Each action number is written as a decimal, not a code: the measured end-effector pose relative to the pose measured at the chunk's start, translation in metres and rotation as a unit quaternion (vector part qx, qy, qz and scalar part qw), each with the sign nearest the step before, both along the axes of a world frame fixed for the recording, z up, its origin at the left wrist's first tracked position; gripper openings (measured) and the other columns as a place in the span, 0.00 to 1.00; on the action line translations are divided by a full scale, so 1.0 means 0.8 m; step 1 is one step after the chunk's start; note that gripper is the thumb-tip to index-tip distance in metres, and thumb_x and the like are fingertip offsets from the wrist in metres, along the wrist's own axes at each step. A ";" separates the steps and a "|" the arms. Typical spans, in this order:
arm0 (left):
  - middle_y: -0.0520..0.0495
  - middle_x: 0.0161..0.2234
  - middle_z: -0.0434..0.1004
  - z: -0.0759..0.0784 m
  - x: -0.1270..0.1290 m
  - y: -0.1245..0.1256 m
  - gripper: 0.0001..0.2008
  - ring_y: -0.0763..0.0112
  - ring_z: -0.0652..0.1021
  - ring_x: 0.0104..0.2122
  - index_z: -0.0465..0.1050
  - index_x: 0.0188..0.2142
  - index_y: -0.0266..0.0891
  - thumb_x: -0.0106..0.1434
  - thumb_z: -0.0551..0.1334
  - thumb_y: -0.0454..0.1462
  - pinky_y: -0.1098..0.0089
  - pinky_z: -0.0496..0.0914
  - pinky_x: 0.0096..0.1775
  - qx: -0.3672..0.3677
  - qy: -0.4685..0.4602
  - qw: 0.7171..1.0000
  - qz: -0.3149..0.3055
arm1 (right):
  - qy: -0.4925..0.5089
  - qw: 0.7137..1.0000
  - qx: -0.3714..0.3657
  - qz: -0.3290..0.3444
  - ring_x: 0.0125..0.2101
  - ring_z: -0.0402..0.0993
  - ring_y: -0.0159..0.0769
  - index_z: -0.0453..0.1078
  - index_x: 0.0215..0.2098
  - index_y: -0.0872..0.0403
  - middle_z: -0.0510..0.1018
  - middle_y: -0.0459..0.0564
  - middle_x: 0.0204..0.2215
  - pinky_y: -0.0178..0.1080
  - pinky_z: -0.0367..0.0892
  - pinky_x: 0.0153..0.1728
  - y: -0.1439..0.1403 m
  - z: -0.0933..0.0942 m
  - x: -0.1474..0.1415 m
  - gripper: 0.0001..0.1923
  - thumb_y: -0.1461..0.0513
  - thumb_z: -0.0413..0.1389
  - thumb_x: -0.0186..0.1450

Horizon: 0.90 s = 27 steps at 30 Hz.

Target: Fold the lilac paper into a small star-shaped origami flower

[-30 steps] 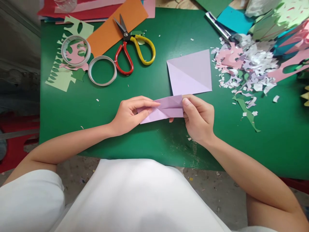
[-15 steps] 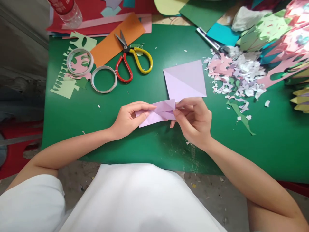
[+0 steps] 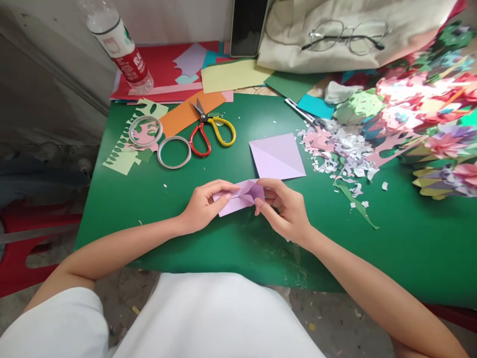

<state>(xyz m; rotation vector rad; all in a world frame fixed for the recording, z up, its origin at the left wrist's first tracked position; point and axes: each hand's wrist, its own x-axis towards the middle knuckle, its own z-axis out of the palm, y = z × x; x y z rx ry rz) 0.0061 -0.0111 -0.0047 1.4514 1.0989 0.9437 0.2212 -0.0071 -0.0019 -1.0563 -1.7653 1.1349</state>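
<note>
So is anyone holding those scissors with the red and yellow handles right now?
No, the scissors lie untouched on the green table, while the left hand and the right hand both grip a folded lilac paper.

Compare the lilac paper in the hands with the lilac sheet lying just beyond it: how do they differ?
The folded lilac paper is a narrow, layered strip; the lilac sheet is a wider, flat square with one diagonal crease. The folded paper is pinched between the left hand and right hand; the sheet lies untouched on the green table. Both look the same pale lilac.
</note>
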 end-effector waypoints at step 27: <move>0.43 0.45 0.81 -0.008 -0.022 0.009 0.16 0.66 0.81 0.40 0.75 0.52 0.39 0.66 0.59 0.36 0.71 0.75 0.38 0.159 0.157 0.974 0.023 | -0.054 0.996 0.074 0.000 0.27 0.64 0.30 0.53 0.57 0.47 0.71 0.50 0.42 0.34 0.64 0.25 0.012 -0.007 -0.033 0.26 0.69 0.49 0.62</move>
